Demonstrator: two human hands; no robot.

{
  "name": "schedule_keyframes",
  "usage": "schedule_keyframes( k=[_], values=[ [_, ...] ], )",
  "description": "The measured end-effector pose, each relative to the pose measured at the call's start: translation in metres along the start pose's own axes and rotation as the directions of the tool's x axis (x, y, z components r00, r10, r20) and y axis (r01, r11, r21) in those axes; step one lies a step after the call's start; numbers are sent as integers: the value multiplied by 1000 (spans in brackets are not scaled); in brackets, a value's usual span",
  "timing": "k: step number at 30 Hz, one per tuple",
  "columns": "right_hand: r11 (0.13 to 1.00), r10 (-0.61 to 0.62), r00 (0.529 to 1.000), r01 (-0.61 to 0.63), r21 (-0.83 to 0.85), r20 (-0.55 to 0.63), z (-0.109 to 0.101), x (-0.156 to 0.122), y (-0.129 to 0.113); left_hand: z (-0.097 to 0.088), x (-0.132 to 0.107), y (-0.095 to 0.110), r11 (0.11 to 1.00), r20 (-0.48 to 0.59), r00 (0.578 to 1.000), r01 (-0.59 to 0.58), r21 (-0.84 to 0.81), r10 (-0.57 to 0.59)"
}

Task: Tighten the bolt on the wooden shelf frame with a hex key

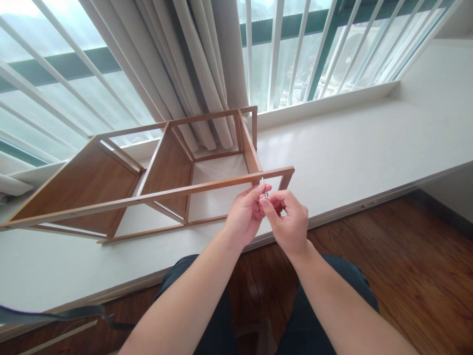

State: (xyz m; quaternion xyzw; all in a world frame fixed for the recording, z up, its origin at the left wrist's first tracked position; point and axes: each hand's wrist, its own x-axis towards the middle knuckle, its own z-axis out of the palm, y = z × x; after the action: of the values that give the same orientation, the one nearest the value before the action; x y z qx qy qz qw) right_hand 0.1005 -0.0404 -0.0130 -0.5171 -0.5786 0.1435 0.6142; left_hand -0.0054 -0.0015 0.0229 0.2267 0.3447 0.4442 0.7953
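A wooden shelf frame (207, 186) lies on its side on a white window ledge, its slats and shelf boards facing different ways. At its right end, just in front of the near rail, my left hand (247, 214) pinches a thin silver metal rod (264, 188) between thumb and fingers. My right hand (288, 217) has its thumb and curled fingers closed on the rod's lower end. The rod points up toward the rail; whether its tip touches the wood I cannot tell. Fingers hide part of it, so its exact kind is unclear.
The white ledge (354, 143) runs along barred windows (295, 54), with a grey curtain (185, 64) hanging behind the frame. Below the ledge's front edge is a dark wooden floor (391, 256). A dark strap (55, 315) shows at the lower left.
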Motion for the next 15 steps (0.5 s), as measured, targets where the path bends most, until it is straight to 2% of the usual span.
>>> schedule_keyframes(
  k=[5,11,15],
  values=[
    [1000,5,1000,-5,-2,-7,0,1,0,-1,1,0,1000,-14,1000,9,-2,-9],
    [981,137,990,-139,133,26,1,3,2,0,2,-1,994,9,998,-67,91,67],
    [941,213,975,-221,255,59,3,3,4,2,2,1,994,42,997,-67,92,63]
  ],
)
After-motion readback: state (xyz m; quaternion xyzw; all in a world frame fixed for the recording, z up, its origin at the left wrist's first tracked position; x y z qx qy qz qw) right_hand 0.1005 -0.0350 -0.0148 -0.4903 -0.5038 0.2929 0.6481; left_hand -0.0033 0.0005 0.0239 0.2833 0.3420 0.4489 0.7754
